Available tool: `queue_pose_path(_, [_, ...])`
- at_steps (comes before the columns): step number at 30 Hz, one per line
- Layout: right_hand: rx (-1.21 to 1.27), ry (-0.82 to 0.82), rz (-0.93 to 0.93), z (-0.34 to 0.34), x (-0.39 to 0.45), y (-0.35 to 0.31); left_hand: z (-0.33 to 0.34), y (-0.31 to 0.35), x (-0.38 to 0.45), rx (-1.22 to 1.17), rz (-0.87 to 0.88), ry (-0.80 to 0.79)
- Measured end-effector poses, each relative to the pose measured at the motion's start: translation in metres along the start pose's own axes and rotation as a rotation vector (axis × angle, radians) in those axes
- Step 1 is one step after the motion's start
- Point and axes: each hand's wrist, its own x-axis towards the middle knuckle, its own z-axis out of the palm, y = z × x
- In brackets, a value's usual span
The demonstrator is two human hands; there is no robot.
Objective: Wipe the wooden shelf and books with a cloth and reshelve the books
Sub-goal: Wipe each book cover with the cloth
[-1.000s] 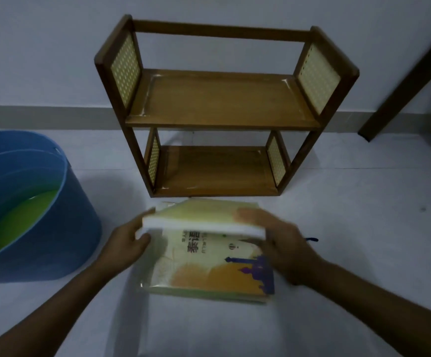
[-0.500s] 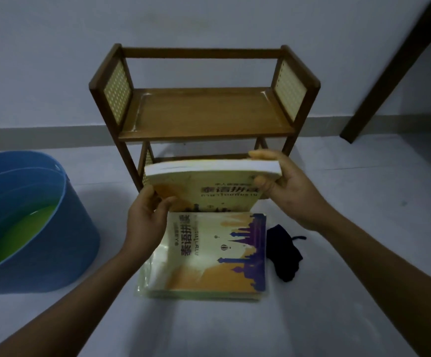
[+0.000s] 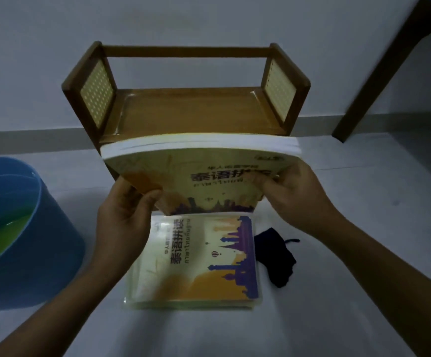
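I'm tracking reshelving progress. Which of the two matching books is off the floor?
The book held in both hands, raised before the wooden shelf; its twin, the other book, lies flat on the floor.

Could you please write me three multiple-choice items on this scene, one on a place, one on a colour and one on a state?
1. Where does the dark cloth lie?
A. In the tub
B. On the floor, right of the lower book
C. On the top shelf

2. What colour is the tub?
A. Red
B. White
C. Blue

3. How is the raised book held?
A. By both hands
B. By the left hand alone
C. By no hand; it stands on the shelf

Key:
1 B: the cloth sits on the floor beside the lower book.
2 C: its wall is blue, with greenish liquid inside.
3 A: the left hand grips its left corner and the right hand its right side, in front of the shelf.
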Motion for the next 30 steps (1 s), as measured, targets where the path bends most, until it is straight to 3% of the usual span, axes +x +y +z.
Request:
queue_pose_path(6, [-0.107,-0.053,0.170,0.011,-0.007,0.047,0.013,-0.035,-0.016,0.031,-0.177,-0.106])
queue_pose_path(12, [-0.077,-0.032,0.284,0.030,-0.017,0.090,0.025,-0.055,-0.024,0.114,-0.208,-0.137])
queue_pose_path(17, [-0.037,0.164,0.283,0.006,-0.019,0.084,0.042,-0.026,-0.014,0.062,-0.137,-0.160])
queue_pose_path(21, [-0.085,0.405,0.236,-0.048,-0.047,0.080,0.099,0.002,-0.011,-0.006,-0.160,-0.337])
queue_pose_path(25, [-0.304,0.509,0.328,-0.108,-0.064,0.108,0.189,0.012,-0.018,-0.051,-0.350,-0.581])
queue_pose_path(27, [-0.418,0.455,0.436,-0.138,-0.065,0.136,0.233,0.008,-0.027,-0.173,-0.477,-0.704])
queue_pose_path(30, [-0.523,0.382,0.582,-0.162,-0.061,0.181,0.277,-0.005,-0.033,-0.276,-0.728,-0.755])
